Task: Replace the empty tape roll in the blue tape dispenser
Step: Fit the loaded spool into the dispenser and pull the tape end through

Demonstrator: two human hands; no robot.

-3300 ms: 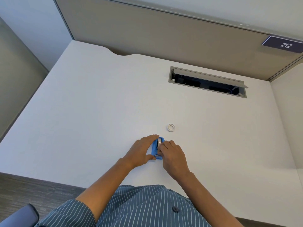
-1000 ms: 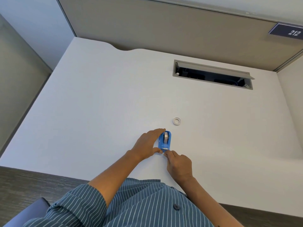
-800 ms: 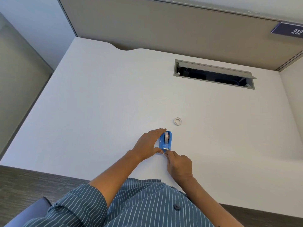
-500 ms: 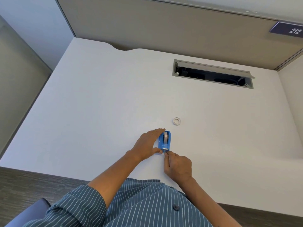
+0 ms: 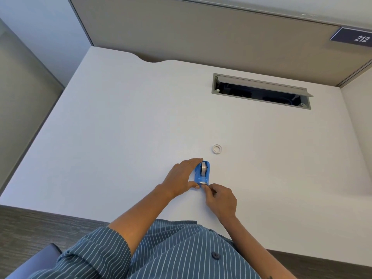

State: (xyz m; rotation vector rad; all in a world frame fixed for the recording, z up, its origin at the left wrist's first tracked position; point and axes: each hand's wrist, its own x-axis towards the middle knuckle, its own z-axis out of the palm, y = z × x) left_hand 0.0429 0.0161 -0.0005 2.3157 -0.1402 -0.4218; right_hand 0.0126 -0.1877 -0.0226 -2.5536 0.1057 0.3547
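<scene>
The blue tape dispenser (image 5: 203,173) stands upright on the white desk (image 5: 120,137), close to its near edge. A roll of tape (image 5: 204,168) sits inside it, seen edge-on. My left hand (image 5: 181,178) cups the dispenser's left side, fingers at its far end and thumb at its near end. My right hand (image 5: 219,198) is pinched shut at the dispenser's near end, by the cutter; the tape end itself is too small to make out. A small white empty tape core (image 5: 217,149) lies flat on the desk just beyond and right of the dispenser.
An open cable hatch (image 5: 261,91) with a raised grey lid is set into the desk at the back right. Beige partition panels (image 5: 201,33) close off the back and the right side. The desk's near edge runs right by my body.
3.3 s ago both hands held the dispenser on its side. It now stands upright with the roll inside, and my right hand has drawn back to its near end.
</scene>
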